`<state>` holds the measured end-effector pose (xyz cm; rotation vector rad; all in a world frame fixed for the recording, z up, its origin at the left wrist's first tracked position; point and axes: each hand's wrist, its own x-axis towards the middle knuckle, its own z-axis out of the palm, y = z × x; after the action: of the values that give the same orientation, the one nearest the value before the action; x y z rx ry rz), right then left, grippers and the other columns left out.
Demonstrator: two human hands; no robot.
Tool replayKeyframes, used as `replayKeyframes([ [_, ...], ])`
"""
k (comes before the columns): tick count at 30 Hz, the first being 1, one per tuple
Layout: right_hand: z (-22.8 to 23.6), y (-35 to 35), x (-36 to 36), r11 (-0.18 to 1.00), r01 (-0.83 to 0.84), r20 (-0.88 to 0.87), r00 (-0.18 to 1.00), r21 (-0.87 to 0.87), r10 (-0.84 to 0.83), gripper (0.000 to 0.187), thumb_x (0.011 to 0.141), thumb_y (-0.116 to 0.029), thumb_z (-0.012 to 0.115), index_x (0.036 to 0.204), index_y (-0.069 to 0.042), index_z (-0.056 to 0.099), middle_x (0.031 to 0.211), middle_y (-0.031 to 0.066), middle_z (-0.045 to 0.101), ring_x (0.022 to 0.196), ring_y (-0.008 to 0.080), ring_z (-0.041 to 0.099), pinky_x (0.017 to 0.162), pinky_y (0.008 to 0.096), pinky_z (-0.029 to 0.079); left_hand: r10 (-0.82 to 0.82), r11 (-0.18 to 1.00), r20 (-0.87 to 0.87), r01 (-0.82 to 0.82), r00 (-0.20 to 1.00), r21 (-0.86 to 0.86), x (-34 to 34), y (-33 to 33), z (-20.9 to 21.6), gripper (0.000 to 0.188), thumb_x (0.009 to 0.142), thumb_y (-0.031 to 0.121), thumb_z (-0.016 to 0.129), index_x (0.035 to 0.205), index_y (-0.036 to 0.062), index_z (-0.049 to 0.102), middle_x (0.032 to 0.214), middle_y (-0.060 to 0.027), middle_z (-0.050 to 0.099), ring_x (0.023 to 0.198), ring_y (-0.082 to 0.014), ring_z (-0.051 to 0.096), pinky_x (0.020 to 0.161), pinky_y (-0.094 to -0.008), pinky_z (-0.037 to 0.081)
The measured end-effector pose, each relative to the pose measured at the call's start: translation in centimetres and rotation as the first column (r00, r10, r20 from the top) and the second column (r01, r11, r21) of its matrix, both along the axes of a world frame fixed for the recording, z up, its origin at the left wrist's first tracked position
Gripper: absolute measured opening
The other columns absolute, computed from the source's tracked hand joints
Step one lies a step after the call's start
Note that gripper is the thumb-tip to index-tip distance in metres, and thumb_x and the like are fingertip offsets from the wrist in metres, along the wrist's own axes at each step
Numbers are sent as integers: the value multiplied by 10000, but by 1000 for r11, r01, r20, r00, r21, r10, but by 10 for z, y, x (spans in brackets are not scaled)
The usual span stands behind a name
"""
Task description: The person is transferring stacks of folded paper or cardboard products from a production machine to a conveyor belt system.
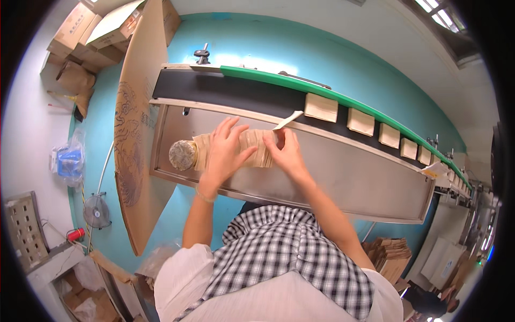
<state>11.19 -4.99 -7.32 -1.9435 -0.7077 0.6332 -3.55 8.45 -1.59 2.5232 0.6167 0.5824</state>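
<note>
On the metal tray [343, 166] in front of me stands a row of thin tan paper packets [252, 146], packed side by side on edge. My left hand [224, 147] lies over the row with its fingers spread. At the row's right end my right hand [288, 154] has its thumb and fingers drawn together. A pale flat packet [288, 120] stands tilted at those fingertips and appears pinched there. Against the row's left end sits a round, mottled grey-brown cylinder [183, 155].
Beyond the tray runs a black conveyor belt [241, 92] with a green rail [279, 79], carrying several tan packets [321, 107]. A tall cardboard sheet [139, 129] stands at the tray's left end. Cartons [75, 29] are stacked far left; another person [426, 303] is at lower right.
</note>
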Motion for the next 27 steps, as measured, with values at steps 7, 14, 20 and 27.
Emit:
replayKeyframes([
  [7,26,-3,-1,999,-1,-186,983,-52,-9,624,913,-304,718,1333,38,409,1110,218,613,816,332,672,730,416,541,675,738,160,-662,720,-132,-70,-53,-18,351,852,117,765,1136,23,583,1194,-157,571,1131,-334,542,986,-416,440],
  [14,14,-6,5,990,-89,-89,991,106,99,617,951,-133,607,1484,-25,317,1101,237,630,758,405,681,709,448,559,840,538,259,-789,476,-297,-62,-62,-28,323,906,117,727,1109,-10,509,1132,-145,526,1066,-284,519,967,-405,456],
  [20,26,0,16,890,-95,467,823,-446,322,299,895,-104,637,1190,-56,652,1265,201,574,1090,373,609,823,442,481,931,366,239,-686,277,-629,-56,-58,-47,414,946,160,705,1167,-22,406,1189,-149,477,1092,-241,506,988,-381,459],
  [27,17,-12,19,977,15,805,568,-214,168,167,840,-245,742,963,-131,734,1379,132,539,1331,321,413,1035,491,282,951,257,125,-500,282,-827,-48,-65,-62,402,955,139,692,1199,-18,415,1188,-152,533,1099,-217,537,982,-336,462],
])
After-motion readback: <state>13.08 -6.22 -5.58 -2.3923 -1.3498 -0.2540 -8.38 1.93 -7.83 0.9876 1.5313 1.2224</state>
